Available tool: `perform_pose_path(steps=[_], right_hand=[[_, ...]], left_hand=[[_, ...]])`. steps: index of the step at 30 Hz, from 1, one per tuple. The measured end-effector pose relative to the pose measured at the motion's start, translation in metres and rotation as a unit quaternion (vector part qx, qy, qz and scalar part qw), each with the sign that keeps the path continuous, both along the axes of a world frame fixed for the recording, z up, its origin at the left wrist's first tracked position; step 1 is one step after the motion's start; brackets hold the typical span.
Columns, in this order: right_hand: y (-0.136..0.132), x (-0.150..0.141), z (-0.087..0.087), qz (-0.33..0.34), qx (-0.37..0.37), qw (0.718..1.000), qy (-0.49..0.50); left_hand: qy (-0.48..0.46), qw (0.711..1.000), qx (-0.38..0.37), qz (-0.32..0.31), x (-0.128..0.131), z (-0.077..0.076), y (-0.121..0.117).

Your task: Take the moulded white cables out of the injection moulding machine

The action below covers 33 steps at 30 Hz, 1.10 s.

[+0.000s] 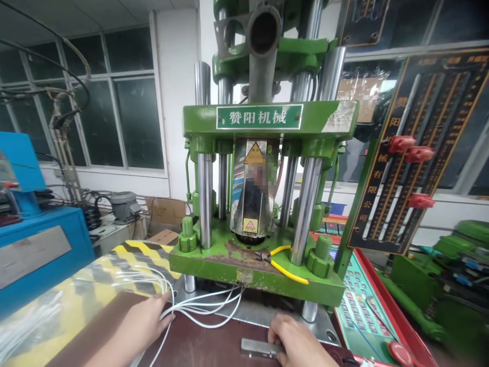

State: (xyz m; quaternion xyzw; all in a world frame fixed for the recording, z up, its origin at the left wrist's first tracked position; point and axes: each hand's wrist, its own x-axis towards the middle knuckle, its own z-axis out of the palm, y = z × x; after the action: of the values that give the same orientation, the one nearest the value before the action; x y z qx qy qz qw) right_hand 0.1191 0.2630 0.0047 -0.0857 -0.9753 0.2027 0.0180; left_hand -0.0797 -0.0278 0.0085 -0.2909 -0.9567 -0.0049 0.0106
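Head view caught the left hand [147,318] with fingers [165,318] curled loosely around a bundle of white cables [198,308], which fanned out just beyond the fingertips toward the green press [260,265]. The right hand [296,341] lay on a flat metal block [262,348], fingers [275,334] pressed together over its right end, yellow-handled pliers [280,262] well beyond them on the press base.

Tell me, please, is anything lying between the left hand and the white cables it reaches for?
Nothing visible does: the left hand already touches the white cables where they fan out on the table toward the green press.
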Motion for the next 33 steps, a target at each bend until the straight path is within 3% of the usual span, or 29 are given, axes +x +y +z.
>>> perform_pose_path(steps=[5,9,14,18,21,23,27,30,33], right_hand=[[-0.011,0.002,0.004,0.009,-0.030,0.999,0.034],[-0.015,-0.001,0.004,0.004,-0.025,0.999,0.025],[-0.028,-0.002,0.012,0.013,-0.024,0.999,0.037],[-0.040,-0.005,0.012,0.023,-0.036,0.998,0.040],[-0.041,-0.009,0.005,0.025,-0.033,0.998,0.045],[-0.040,-0.011,-0.001,0.028,-0.031,0.998,0.044],[-0.040,-0.013,-0.006,0.020,-0.019,0.999,0.018],[-0.041,-0.014,-0.004,0.017,-0.001,1.000,0.003],[-0.042,-0.015,-0.003,0.015,0.008,1.000,0.003]], left_hand=[[-0.013,1.000,0.003,0.010,0.029,0.017,-0.013],[-0.044,0.998,-0.011,0.051,0.049,0.017,-0.032],[-0.047,0.995,0.012,0.086,0.081,0.000,-0.058],[0.039,0.997,0.064,-0.017,0.092,-0.024,-0.075],[0.126,0.986,0.085,-0.072,0.084,-0.040,-0.082],[0.122,0.985,0.079,-0.091,0.074,-0.043,-0.082],[0.017,0.998,0.021,-0.049,0.047,-0.027,-0.071],[-0.001,0.999,0.051,0.015,0.022,-0.011,-0.063],[-0.008,0.995,0.087,0.042,0.000,-0.007,-0.058]])
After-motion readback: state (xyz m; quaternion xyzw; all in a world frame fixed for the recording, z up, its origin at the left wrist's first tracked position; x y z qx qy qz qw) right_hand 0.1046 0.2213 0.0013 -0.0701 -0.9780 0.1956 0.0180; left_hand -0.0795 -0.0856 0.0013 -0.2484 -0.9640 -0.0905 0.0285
